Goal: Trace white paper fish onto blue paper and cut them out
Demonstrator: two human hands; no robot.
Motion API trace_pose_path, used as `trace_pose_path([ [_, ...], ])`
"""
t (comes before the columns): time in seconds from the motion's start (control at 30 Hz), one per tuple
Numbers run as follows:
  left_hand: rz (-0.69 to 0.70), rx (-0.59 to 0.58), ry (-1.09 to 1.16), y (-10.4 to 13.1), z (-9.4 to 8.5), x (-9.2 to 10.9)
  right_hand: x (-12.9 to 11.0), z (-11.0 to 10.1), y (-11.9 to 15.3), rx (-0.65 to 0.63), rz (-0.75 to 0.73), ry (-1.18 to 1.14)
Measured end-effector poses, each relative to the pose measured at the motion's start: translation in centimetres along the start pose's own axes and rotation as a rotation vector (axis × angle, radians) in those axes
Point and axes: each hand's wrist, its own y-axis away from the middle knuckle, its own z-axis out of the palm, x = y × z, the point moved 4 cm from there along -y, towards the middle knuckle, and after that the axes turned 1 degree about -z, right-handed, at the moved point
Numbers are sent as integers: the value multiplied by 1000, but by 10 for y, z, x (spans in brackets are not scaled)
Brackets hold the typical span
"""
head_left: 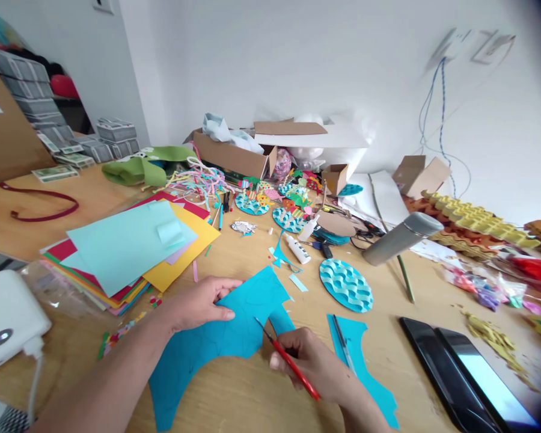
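Observation:
My left hand (210,307) grips a large blue sheet of paper (207,343) near its upper edge, thumb on top. The sheet has curved cut edges and faint drawn lines. In my right hand (304,361) is a pair of scissors (293,364) with red handles. Their thin blades lie at the sheet's right part, next to a blue flap; part of the handles is hidden by my fingers. Right of this hand lies another blue paper offcut (365,373) with a pen (342,343) on it. Above that is a wavy-patterned blue oval (345,285).
Stacked coloured paper (121,246) lies at left, near a white device (11,319). Glue bottles (299,249) and decorated ovals (251,204) sit farther back. A grey flask (401,238), two phones (433,367) and egg-carton pieces (478,222) are at right.

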Motion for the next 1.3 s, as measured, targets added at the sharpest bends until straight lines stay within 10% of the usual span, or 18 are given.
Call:
trace_pose_path([
  [0.57,4,-183,195,0,23,11,-4,3,1,-53,-89,4],
  [1.3,50,-9,-113,-1,15,11,-4,3,-2,-7,-77,14],
])
